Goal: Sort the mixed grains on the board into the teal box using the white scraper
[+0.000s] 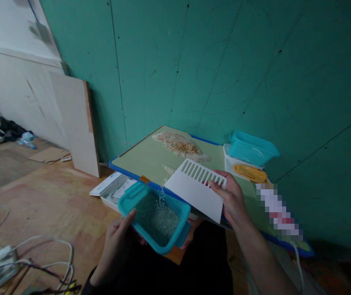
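Observation:
My left hand (pixel 121 231) grips the near left rim of a teal plastic tub (pixel 175 241), which sits tilted below the table's front edge. Pale grains that look like rice (pixel 166 219) cover part of its bottom, and more are falling in. In my right hand (pixel 232 194) is a white flat scraper (pixel 193 190) with a row of slots, thumb on its face. Its left corner is at the table edge, beside a small strip of pale grains (pixel 169 169). Behind lies a larger heap of mixed yellow and pale grains (pixel 180 144).
The green tabletop (pixel 138 153) has a blue rim and touches the green wall. At its right stand a second teal tub (pixel 252 147), a yellow bundle (pixel 250 173) and a blurred-out item (pixel 279 213). A white open box (pixel 112 190), wooden board (pixel 75 123) and cables (pixel 67 250) are on the left.

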